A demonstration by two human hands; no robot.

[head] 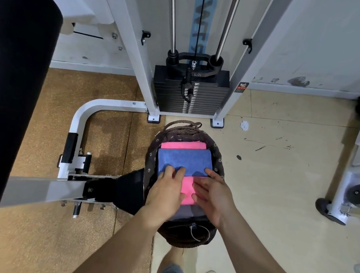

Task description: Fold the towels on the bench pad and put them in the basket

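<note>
Plainly the towels are down in the basket [218,158] on the floor. A folded blue towel [184,161] lies across the middle, and a far pink towel [183,145] shows behind it at the back rim. A near pink towel [186,190] lies in front, meeting the blue one's edge (tucked under it or butted against it, I cannot tell which).

Both hands are flat and spread, gripping nothing. The left hand [166,192] has its fingertips on the blue towel's near edge and its palm over the near pink towel. The right hand [213,195] presses on that same pink towel, its forefinger reaching the blue towel's near corner.

The trouble I would expect is in the letting go. If the palms lift at a drag rather than straight up, the soft cloth may come with them, pulling the blue edge back and opening its fold. The near pink towel looks to be held flat only by the hands, so it may spring up or slump toward the near wall. Leaning hard on one side could also rock the basket, which stands close beside the machine's dark seat [127,193].

Further out, the long black bench pad [17,80] runs along the left, and the weight stack [191,94] stands beyond the basket.
</note>
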